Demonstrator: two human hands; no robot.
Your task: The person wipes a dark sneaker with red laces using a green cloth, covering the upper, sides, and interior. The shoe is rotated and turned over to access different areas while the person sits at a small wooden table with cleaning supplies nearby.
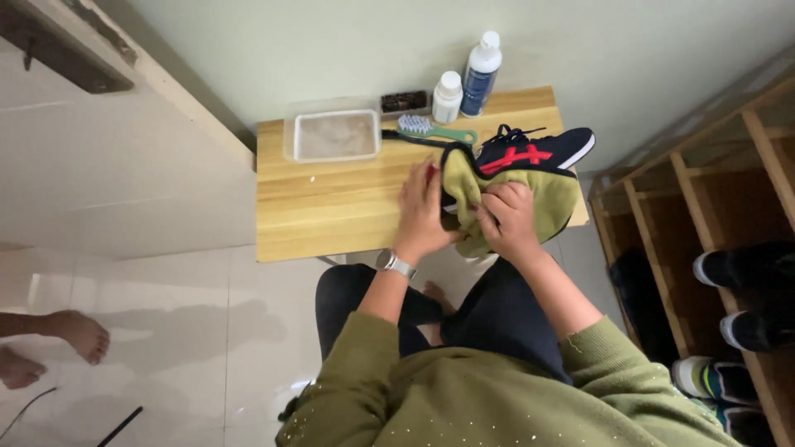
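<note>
The wooden surface (331,207) fills the middle of the view, its far edge against the wall at 12 o'clock. At its 3 o'clock end lies a shoe (542,151), dark navy with red crossed stripes on the side, a white sole edge and dark laces. Its long axis runs roughly from 9 to 3 o'clock, tilted slightly up toward 2 o'clock, where its white-edged end points; the other end is hidden under a cloth. The olive-green cloth (551,199) is draped around the near half of the shoe and hangs past the surface's near edge.

Both hands are close together, clamped on the cloth and the covered part of the shoe: the left hand (424,211) presses at 9 o'clock of it, a watch on its wrist, and the right hand (507,217) bunches cloth at 6 o'clock.

Toward 11 o'clock sits a clear tub (335,135) with a pale lid. Beside it lie a green brush (435,128), a tall white bottle (481,74) and a shorter white bottle (447,97).
</note>
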